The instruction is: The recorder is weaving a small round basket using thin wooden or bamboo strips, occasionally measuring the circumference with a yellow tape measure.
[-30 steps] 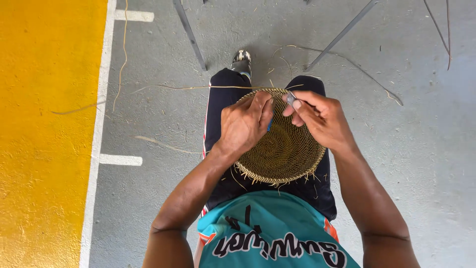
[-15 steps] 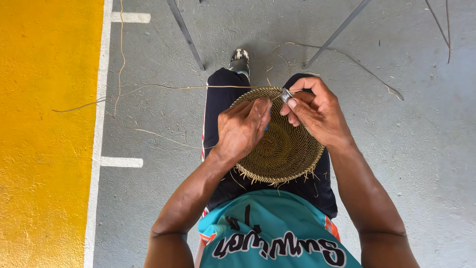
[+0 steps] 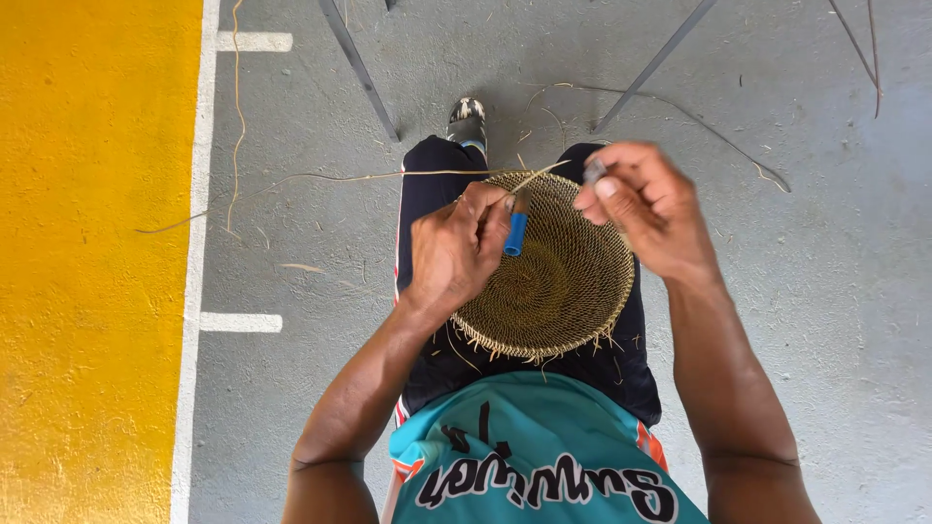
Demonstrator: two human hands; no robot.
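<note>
Head view, looking straight down at a seated person's lap. A round woven basket, shallow and bowl-shaped, of thin golden fibre, rests on the lap across dark trousers.

Left hand: closed on the near-left rim of the basket, steadying it, with a blue-handled tool pinched between the fingers, its tip at the rim. Right hand: raised above the far-right rim, fingers pinched narrow around something small and pale; what exactly, cannot tell, as the hand is blurred. A long loose strand runs from the far rim out to the left over the floor.

Progress, as judged: base and most of the wall look woven tight. The near edge shows many short fibre ends sticking out, untrimmed, and the rim coil looks unfinished where the strand enters. Rim closing and trimming appear to remain.

Surface and room: grey concrete floor with scattered fibre scraps; a yellow painted band with white lines along the left edge. Thin metal legs cross the top edge. One shoe shows beyond the knees.
</note>
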